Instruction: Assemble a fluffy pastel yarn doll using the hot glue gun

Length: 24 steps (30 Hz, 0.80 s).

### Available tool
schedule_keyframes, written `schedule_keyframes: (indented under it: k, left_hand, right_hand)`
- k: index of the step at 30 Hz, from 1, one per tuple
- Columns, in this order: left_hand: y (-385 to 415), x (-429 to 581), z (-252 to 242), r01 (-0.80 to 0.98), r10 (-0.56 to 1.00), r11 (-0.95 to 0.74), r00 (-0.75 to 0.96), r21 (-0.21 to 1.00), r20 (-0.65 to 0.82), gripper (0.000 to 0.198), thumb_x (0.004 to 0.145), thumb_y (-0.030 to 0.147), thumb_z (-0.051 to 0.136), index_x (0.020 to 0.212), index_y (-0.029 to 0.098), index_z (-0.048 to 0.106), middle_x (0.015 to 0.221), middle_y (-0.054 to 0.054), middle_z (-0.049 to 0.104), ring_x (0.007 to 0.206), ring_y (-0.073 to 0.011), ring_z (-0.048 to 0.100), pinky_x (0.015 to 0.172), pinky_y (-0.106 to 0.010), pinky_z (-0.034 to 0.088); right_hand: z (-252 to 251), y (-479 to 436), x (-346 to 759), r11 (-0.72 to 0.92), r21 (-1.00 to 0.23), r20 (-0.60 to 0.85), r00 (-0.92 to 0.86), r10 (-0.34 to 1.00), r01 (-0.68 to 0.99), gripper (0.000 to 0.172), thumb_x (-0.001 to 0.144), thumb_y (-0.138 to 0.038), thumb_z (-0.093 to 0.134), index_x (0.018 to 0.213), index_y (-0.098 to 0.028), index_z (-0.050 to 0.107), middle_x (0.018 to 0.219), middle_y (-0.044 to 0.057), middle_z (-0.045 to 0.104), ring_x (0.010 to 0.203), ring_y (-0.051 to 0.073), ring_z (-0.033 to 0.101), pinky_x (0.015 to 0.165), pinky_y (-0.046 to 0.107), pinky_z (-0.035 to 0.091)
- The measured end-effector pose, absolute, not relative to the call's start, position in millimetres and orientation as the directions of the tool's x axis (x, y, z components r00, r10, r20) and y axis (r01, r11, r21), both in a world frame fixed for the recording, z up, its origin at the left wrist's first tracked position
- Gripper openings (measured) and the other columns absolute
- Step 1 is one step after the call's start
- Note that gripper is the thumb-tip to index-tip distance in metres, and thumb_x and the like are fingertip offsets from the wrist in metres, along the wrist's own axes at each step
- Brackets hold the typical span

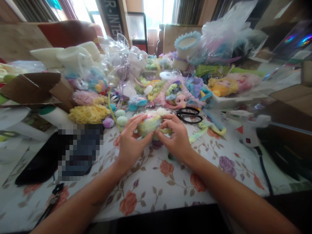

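Fluffy pastel ball (149,123) gripped between left hand (130,143), right hand (175,136); sign (112,18) reads "R-INTE".

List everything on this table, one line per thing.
fluffy ball: one, pastel yellow, green and pink, between both hands
scissors: one pair, black, just behind the right hand
doll head: one, pink face, pastel hair, behind the ball
fluff pile: one, yellow, left of the ball
pom-poms: several, mint and purple, beside the fluff pile
glue gun: one, white, right side
cardboard box: one, brown, far left
tablecloth: one, white, floral, under everything
left hand: holds the ball's left side
right hand: holds the ball's right side
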<state>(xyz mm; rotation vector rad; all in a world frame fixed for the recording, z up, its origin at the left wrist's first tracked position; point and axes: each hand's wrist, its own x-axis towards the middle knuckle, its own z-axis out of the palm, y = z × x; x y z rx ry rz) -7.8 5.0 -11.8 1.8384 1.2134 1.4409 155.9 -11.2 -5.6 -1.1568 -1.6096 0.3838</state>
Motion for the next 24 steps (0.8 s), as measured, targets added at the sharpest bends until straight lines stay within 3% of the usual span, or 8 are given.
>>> schedule_keyframes:
  k: [15,24]
  left_hand:
    - [5.8,-8.8,-9.5,0.369,0.864,-0.48,0.042,0.796,0.502,0.046,0.077,0.028,0.079,0.122,0.023,0.069,0.131,-0.009,0.065,0.123,-0.0283,0.061,0.094,-0.039,0.059]
    - [4.1,-7.7,-7.7,0.397,0.856,-0.484,0.028,0.78,0.517,0.046,0.076,0.029,0.079,0.121,0.023,0.069,0.129,-0.009,0.067,0.121,-0.0275,0.063,0.086,-0.035,0.061]
  right_hand:
    - [-0.9,-9.8,158.8,0.445,-0.787,0.501,0.021,0.865,0.427,0.012,0.081,-0.019,0.069,0.075,-0.021,0.06,0.11,0.011,0.059,0.115,0.025,0.06,0.096,0.04,0.048]
    - [-1.4,-9.4,160.4,0.358,-0.882,0.398,0.078,0.914,0.305,0.013,0.078,-0.023,0.074,0.071,-0.022,0.063,0.129,0.012,0.06,0.136,0.029,0.051,0.106,0.045,0.044]
